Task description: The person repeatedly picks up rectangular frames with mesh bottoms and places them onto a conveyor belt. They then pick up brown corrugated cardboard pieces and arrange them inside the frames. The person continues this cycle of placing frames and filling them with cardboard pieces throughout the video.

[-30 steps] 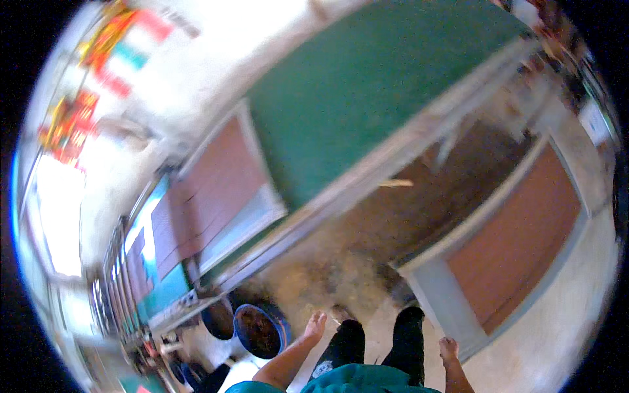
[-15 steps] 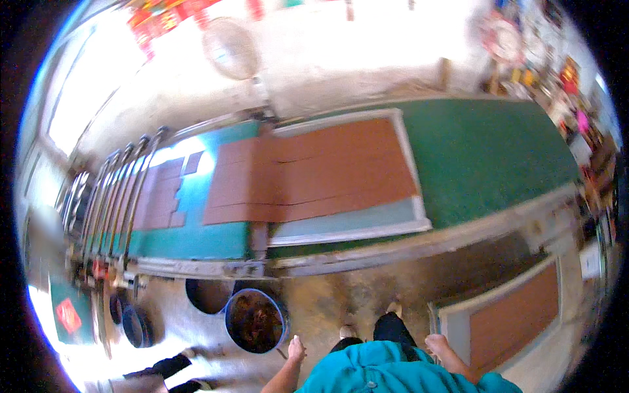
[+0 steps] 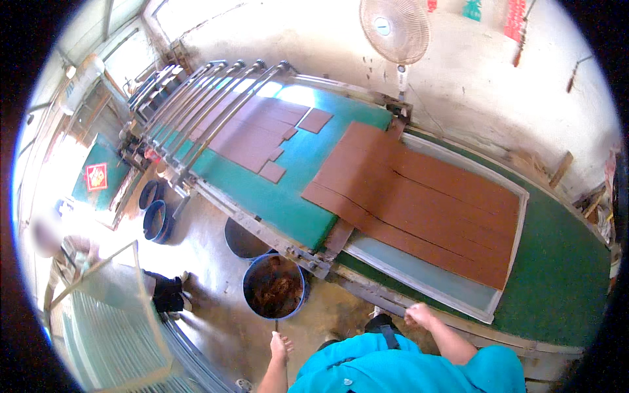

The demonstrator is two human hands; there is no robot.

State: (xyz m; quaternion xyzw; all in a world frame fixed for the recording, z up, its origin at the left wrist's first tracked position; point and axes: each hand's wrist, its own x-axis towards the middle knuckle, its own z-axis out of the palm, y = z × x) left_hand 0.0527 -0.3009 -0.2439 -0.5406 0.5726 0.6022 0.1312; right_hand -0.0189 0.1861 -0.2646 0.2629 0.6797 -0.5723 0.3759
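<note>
Having turned, I now face the brown sheets (image 3: pixel 445 209) on the table (image 3: pixel 550 281), right hand (image 3: pixel 419 316) near its edge, left hand (image 3: pixel 280 346) farther off, fingers part-curled, whether pressed together I cannot tell.

1. Your left hand (image 3: pixel 282 345) hangs near a bucket (image 3: pixel 304 288).
2. Your right hand (image 3: pixel 418 316) is near the bench (image 3: pixel 550 281).
3. Brown sheets (image 3: pixel 426 203) lie across belt (image 3: pixel 275 203) and frame (image 3: pixel 426 275).
4. A fan (image 3: pixel 394 29) stands beyond the bench.

A bright teal shirt (image 3: pixel 419 367) (a small pale button (image 3: pixel 348 381) shows) is worn with dark trousers (image 3: pixel 382 322).
</note>
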